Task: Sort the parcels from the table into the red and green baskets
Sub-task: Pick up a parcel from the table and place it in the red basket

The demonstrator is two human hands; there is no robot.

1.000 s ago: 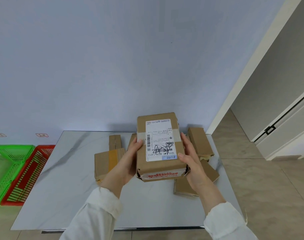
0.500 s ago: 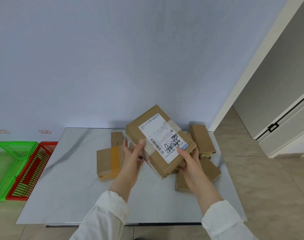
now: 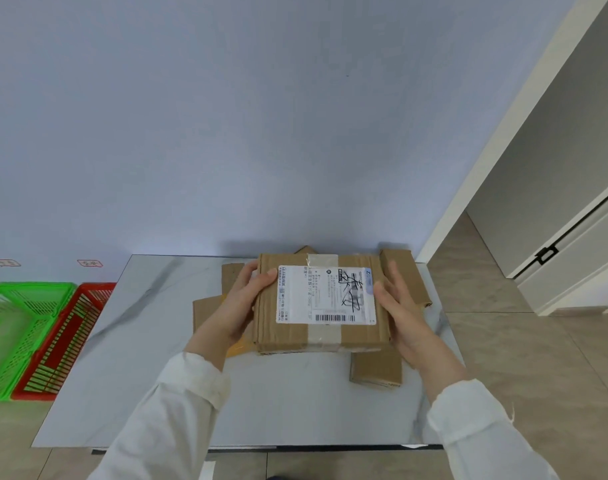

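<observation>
Head view. Print on the label is too small to read, and the black scrawl across it is illegible. 2 wall tags at 9 o'clock are blurred. Left hand hides most of 1 loose parcel; the held parcel covers parts of others behind and beneath it.

Since 0.5 s ago the held parcel has turned from a slant to square-on, long side across, barcode at its 6 o'clock edge.

Held parcel:
- Brown cardboard, clear tape band over the middle.
- Above the 1 o'clock part of the surface; contact with the parcels below cannot be told.
- Left hand grips its 9 o'clock edge, thumb on top.
- Right hand presses its 3 o'clock edge, fingers straight and spread.

Green basket and red basket sit off the surface at 9 o'clock.
</observation>
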